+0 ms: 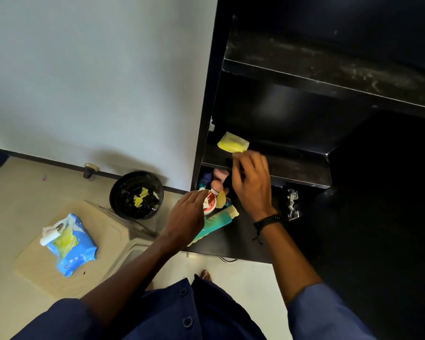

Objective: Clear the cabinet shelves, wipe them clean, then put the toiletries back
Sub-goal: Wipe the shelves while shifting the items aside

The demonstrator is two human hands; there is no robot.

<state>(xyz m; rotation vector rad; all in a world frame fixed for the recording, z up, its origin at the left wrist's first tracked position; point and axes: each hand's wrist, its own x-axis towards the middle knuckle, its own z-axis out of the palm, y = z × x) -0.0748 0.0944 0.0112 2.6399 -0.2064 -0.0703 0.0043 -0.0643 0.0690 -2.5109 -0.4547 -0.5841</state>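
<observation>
A black cabinet stands open with a dusty upper shelf (329, 67) and a middle shelf (292, 165). My right hand (252, 185) pinches a yellow wipe (232, 142) at its fingertips, over the left end of the middle shelf. On the bottom shelf (231, 241) lie several toiletries: a teal tube (216, 223), a red-and-white tub (210, 201), a purple bottle (205, 177) and pink items. My left hand (185, 218) reaches among them, fingers curled over the red-and-white tub; whether it grips the tub is unclear.
A black bin (136, 193) with used yellow wipes stands on the floor by the wall. A blue wipe pack (70, 244), open, lies on a beige stool (108, 231) at the left. A metal hinge (292, 203) juts from the cabinet's right side. My bare foot (205, 274) shows below.
</observation>
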